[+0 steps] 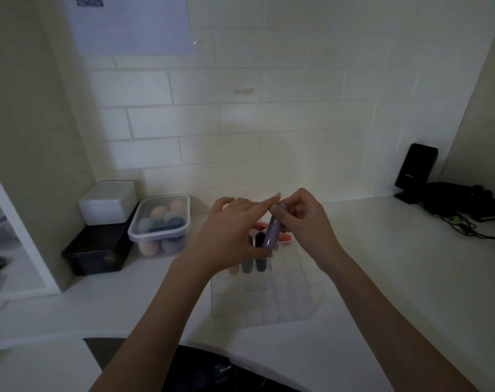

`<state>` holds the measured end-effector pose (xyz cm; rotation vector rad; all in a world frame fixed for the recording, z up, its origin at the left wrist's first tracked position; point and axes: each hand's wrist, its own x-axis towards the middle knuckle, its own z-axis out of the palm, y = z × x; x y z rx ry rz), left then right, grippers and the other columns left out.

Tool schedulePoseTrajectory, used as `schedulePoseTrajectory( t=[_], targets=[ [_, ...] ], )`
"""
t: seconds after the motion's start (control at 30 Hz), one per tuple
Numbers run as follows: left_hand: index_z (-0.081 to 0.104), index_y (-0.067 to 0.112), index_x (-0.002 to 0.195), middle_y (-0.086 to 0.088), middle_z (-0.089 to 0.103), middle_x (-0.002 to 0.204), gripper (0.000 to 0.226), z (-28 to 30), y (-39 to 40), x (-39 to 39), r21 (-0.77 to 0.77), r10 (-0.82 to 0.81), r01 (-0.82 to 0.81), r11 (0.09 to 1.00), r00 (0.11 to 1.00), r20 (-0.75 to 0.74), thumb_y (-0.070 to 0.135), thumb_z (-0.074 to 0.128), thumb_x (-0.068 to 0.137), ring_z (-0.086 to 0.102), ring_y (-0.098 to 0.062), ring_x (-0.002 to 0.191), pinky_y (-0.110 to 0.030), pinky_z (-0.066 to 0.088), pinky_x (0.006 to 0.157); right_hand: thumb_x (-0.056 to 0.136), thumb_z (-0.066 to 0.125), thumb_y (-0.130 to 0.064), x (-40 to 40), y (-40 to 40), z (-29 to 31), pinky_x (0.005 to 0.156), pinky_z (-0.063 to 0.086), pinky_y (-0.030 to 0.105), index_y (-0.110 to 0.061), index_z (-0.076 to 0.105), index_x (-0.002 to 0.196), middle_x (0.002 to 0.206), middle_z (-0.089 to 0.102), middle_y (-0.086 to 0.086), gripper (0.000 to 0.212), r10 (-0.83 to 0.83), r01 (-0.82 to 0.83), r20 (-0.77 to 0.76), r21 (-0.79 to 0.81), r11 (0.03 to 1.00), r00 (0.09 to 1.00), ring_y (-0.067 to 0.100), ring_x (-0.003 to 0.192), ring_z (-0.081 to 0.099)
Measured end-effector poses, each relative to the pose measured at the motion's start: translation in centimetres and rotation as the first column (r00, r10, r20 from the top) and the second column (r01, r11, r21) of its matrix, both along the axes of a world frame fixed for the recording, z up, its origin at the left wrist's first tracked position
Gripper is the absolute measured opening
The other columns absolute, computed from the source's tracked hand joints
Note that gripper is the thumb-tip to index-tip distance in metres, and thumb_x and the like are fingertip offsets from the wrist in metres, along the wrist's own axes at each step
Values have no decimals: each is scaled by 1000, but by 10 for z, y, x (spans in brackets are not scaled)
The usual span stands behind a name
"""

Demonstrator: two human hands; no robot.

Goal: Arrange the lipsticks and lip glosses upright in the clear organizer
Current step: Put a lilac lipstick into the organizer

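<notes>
I see a mauve lip gloss tube (269, 236) raised above the clear organizer (269, 292). My right hand (302, 219) pinches its top, and my left hand (229, 233) holds its lower end, forefinger straight. Three tubes (247, 266) stand in the organizer's back row. A sponge container (160, 224) sits left.

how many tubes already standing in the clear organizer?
3 visible: a peach tube, a grey tube and a dark navy tube, side by side in the clear acrylic organizer's back-left cells. The left hand may hide more.
</notes>
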<state>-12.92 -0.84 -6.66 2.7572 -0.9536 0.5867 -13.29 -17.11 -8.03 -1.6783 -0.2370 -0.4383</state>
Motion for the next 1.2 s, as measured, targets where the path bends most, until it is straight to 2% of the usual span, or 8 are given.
schedulePoseTrajectory(
  t=[0.33,0.43,0.53,0.63,0.73,0.87,1.0,1.2],
  targets=[
    [25,38,143,9,50,139,82,-2,8,-7,18,39,-42,999,989,140,69,53,73,34,-14,134,-56,2,115,90,60,-11,-3,-17,-1,60,50,19,-2,54,88,60,66,3,10,55,-51,101,-47,998,993,9,56,64],
    [49,31,130,9,62,122,57,-17,22,-11,-275,43,16,961,977,207,58,42,81,49,-14,120,-57,16,113,91,56,-2,-9,-16,-8,66,48,15,-3,49,78,55,68,7,15,88,-70,148,-121,990,985,15,56,65],
    [62,26,110,18,63,101,30,-35,32,-15,-771,122,-9,636,989,89,38,46,87,59,-6,99,-38,48,92,88,61,-4,-11,-14,-16,61,42,9,-4,50,75,59,67,-6,17,36,-2,140,-231,973,990,1,57,57],
    [61,28,101,23,61,94,15,-47,41,-10,-897,170,-121,424,984,-53,19,52,92,60,2,93,-18,48,80,85,67,-20,-9,-14,-25,64,45,22,-12,52,71,65,67,-2,22,5,32,103,-361,932,995,9,63,55],
    [61,25,100,21,61,90,21,-58,48,-5,-830,130,-145,538,988,-88,9,49,94,59,10,87,-2,42,71,89,62,-27,-6,-16,-32,69,48,34,-14,51,71,73,67,5,25,-3,43,97,-416,909,995,21,73,59],
    [59,28,88,17,61,79,29,-73,48,3,-761,76,-167,626,985,-154,3,45,94,57,11,76,-1,40,65,97,47,-25,-1,-18,-34,62,39,18,-14,53,72,71,59,-3,28,-35,74,106,-387,919,994,6,66,51],
    [64,21,81,-5,65,77,25,-87,46,11,-802,-138,-274,530,906,-401,17,44,94,64,-24,78,-46,56,77,94,44,-34,6,-29,-48,76,46,14,-21,61,90,91,66,-11,21,-17,30,51,-261,965,999,5,88,62],
    [69,16,75,-11,65,71,25,-84,41,32,-787,-264,-328,523,815,-515,5,50,87,61,-17,63,-27,51,59,92,49,-4,32,-44,-56,67,39,2,-28,58,94,94,64,-13,26,-163,165,44,-447,879,986,5,87,59]
  ],
)
